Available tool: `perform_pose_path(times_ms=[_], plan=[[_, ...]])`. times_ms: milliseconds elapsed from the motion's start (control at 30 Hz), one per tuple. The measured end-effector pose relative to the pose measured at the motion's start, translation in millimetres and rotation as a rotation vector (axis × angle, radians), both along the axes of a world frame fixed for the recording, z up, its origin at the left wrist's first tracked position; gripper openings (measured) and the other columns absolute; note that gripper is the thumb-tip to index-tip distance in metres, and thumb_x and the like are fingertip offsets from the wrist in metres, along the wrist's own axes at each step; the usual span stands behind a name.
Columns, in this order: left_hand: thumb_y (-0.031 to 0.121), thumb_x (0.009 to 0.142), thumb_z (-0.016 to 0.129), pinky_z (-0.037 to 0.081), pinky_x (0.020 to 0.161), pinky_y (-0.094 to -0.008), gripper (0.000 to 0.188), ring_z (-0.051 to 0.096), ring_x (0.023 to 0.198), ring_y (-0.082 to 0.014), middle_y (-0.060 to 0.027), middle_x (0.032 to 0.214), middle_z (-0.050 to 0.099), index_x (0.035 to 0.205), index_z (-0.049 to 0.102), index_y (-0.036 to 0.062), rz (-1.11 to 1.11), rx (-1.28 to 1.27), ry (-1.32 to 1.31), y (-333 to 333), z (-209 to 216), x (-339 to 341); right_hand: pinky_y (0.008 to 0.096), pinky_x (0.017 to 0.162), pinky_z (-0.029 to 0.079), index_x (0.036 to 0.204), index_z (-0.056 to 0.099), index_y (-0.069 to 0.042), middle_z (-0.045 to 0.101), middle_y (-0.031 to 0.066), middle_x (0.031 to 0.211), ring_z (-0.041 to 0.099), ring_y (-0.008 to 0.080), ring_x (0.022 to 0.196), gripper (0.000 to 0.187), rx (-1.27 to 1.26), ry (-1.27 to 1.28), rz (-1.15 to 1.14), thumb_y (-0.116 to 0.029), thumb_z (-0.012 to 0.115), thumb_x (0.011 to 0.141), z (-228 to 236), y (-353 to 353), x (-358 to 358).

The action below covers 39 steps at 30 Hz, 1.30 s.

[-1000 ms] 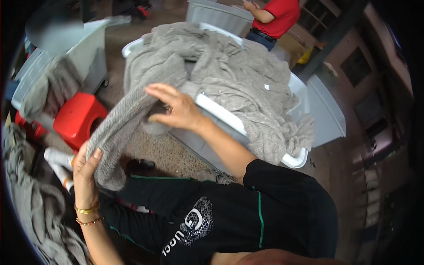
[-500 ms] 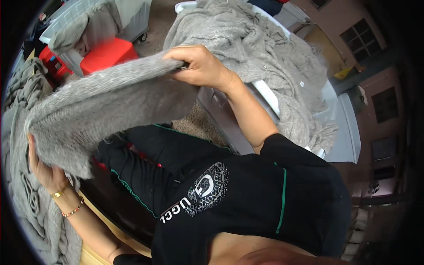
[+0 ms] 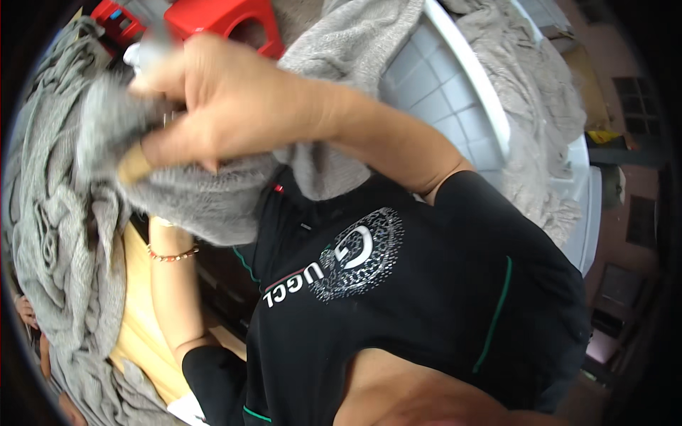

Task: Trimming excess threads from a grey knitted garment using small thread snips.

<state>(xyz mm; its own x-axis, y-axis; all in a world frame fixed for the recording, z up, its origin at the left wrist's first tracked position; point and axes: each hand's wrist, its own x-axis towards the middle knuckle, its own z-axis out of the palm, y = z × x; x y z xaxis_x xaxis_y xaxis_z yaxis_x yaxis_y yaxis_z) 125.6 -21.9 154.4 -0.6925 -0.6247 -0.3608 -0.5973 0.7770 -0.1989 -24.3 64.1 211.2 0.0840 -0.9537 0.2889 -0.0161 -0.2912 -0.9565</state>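
At the left edge of the frame lies a big pile of soft grey knitted cloths (image 3: pixel 60 234), all wrinkled up. It rests on a pale yellow wooden worktop (image 3: pixel 142 319) at the lower left.

Just right of the pile, the left arm goes up from the lower middle. It has a thin bead bracelet (image 3: pixel 172 254) on the wrist. The left hand is hidden under the cloth, so I cannot tell if its fingers are open or closed.

In the upper left, the right hand (image 3: pixel 227 99) is close to the camera. Its fingers (image 3: pixel 153 153) are curled shut around a grey fuzzy knitted cloth (image 3: pixel 206 199). The cloth hangs down from the hand, over the left wrist and in front of the person's black shirt (image 3: pixel 398 298).

At the top, behind the hand, stands a red plastic stool (image 3: pixel 227 18).

In the upper right there is a white plastic tub (image 3: pixel 455 99) with ribbed sides. More grey knitted cloth (image 3: pixel 540 121) is draped over the tub's rim at the right.
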Motion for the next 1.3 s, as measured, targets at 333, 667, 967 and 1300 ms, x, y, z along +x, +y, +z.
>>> perform_pose_path(times_ms=[333, 667, 967, 1300], plan=[[0.026, 0.089, 0.064, 0.04, 0.101, -0.0326, 0.052, 0.049, 0.118, -0.018, -0.011, 0.13, 0.054, 0.134, 0.049, 0.0028, 0.622, 0.414, 0.586, -23, -30, 175, 0.0197, 0.043, 0.043, 0.094, 0.067, 0.003, 0.062, 0.0002, 0.065, 0.054, 0.0048, 0.045, 0.02, 0.243, 0.117, 0.359, -0.016, 0.067, 0.089, -11, -26, -28], [0.005, 0.084, 0.071, 0.049, 0.081, -0.0266, 0.029, 0.064, 0.088, -0.0105, -0.0034, 0.097, 0.071, 0.113, 0.067, 0.0007, 0.931, 0.727, 1.039, -24, -33, 220, 0.0301, 0.092, 0.049, 0.118, 0.063, 0.001, 0.065, 0.0122, 0.114, 0.062, 0.0182, 0.106, 0.047, -0.204, 0.215, -0.013, -0.018, 0.08, 0.079, -167, 22, -127], [0.008, 0.078, 0.072, 0.051, 0.086, -0.0378, 0.054, 0.063, 0.1, -0.0342, -0.0147, 0.114, 0.065, 0.129, 0.056, 0.0107, 0.224, -0.161, 0.39, -32, -39, 140, 0.0161, 0.048, 0.039, 0.122, 0.063, -0.004, 0.064, -0.0023, 0.084, 0.049, 0.0021, 0.051, 0.034, 0.418, 0.058, -0.337, -0.016, 0.07, 0.09, -221, 18, -126], [0.026, 0.089, 0.068, 0.05, 0.082, -0.0343, 0.046, 0.063, 0.09, -0.0255, -0.0137, 0.098, 0.065, 0.126, 0.059, 0.0007, 0.293, 0.493, 0.96, -20, -107, -5, 0.0163, 0.043, 0.038, 0.125, 0.052, -0.004, 0.068, 0.0077, 0.095, 0.054, 0.004, 0.047, 0.04, 0.415, -0.124, -0.331, -0.021, 0.067, 0.093, -227, 10, -131]])
